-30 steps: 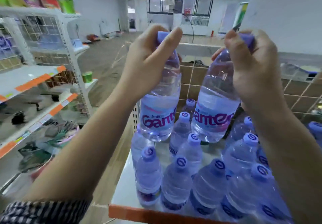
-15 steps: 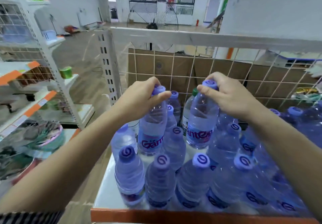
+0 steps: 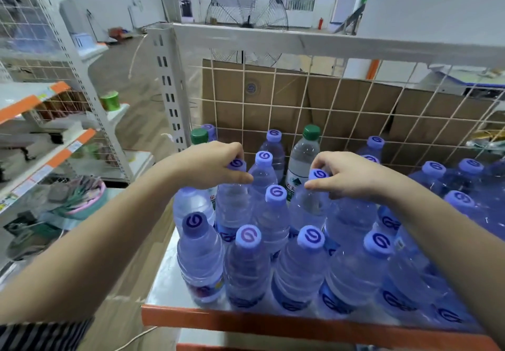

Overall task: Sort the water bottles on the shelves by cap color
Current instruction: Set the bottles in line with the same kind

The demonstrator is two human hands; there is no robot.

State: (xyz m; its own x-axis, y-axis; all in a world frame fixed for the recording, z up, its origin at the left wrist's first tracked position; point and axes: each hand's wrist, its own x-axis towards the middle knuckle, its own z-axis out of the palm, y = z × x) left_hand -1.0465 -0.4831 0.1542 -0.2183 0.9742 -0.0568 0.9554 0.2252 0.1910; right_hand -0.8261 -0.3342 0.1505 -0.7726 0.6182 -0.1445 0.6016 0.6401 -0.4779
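Several purple-capped water bottles stand packed on the shelf [image 3: 164,285] with the orange front edge. My left hand [image 3: 216,164] grips the neck of one purple-capped bottle [image 3: 232,208], which stands among the others. My right hand [image 3: 347,175] pinches the cap and neck of another purple-capped bottle [image 3: 308,205], also down in the group. Two green-capped bottles stand at the back: one [image 3: 303,156] between my hands by the wire grid, one [image 3: 199,136] at the back left, mostly hidden behind my left hand.
A wire grid [image 3: 341,110] with cardboard behind it closes the shelf's back. A white perforated post [image 3: 169,88] rises at the back left. Another shelving unit [image 3: 49,143] with goods stands to the left across the aisle. More purple-capped bottles [image 3: 464,203] fill the right side.
Both hands have lowered their bottles from up in the air into the cluster on the shelf. The bottles now stand among the others, with my fingers still on their necks.
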